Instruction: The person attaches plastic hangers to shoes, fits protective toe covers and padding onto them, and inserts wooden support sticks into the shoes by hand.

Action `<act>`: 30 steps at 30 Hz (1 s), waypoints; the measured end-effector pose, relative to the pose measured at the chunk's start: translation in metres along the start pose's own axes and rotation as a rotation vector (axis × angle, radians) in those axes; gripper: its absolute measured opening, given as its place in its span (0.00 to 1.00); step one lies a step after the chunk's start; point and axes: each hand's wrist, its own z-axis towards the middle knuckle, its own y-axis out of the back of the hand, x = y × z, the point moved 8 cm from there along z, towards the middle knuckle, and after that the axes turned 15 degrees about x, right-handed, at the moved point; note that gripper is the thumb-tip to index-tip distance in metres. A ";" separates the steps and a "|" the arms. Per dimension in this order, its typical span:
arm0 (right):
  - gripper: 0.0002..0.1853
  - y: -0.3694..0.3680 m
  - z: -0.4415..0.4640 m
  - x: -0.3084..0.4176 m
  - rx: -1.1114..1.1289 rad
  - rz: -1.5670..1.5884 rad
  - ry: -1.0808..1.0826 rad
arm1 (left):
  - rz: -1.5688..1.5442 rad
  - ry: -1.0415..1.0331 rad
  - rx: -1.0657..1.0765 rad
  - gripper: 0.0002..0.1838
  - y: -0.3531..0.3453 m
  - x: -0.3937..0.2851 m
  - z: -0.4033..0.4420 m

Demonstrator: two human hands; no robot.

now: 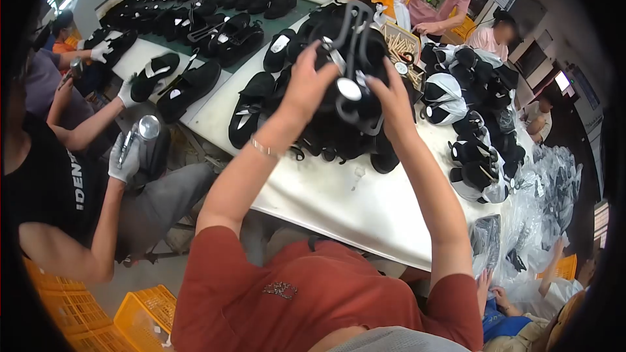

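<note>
Both of my hands are raised over the white table, gripping a bundle of black shoes (339,107) with dark grey plastic hanger-like strips (352,36) over it. My left hand (312,83) is closed on the left side of the bundle, thumb pointing inward. On the opposite side, my right hand (393,99) has its fingers closed around the edge. A white oval label (349,89) shows on one shoe between the hands. Motion blur and overlap hide how many shoes are held. Under and behind the bundle lie more black shoes (251,107).
The white table (352,212) spans the front. A box of wooden sticks (402,44) stands behind my right hand. Shoes in plastic bags (479,150) pile up on the right. At left, a gloved co-worker's hand (125,156) holds a metal tool (149,128). Yellow crates (147,316) stand below.
</note>
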 end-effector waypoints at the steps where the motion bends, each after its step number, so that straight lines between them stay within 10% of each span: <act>1: 0.44 0.002 0.026 -0.005 0.000 -0.044 0.021 | -0.094 -0.040 0.003 0.26 0.012 0.007 0.026; 5: 0.35 0.015 0.116 -0.042 -0.064 -0.243 0.079 | -0.252 0.022 0.075 0.18 0.051 0.052 0.115; 9: 0.23 0.002 0.135 -0.112 0.335 -1.185 0.481 | -0.072 0.330 -0.031 0.19 0.081 0.140 0.149; 12: 0.32 0.006 0.090 -0.064 0.110 -0.831 0.025 | 0.217 0.256 -0.024 0.29 0.101 0.185 0.169; 19: 0.31 -0.009 -0.061 0.012 0.138 -0.809 0.372 | 0.256 0.313 -0.077 0.38 0.106 0.132 0.143; 22: 0.28 -0.003 -0.119 0.013 0.169 -0.805 0.370 | 0.389 -0.160 -0.327 0.33 0.079 0.056 0.104; 30: 0.24 0.089 -0.209 -0.040 -0.046 -0.855 0.070 | 0.417 -0.657 0.124 0.35 -0.164 -0.038 -0.045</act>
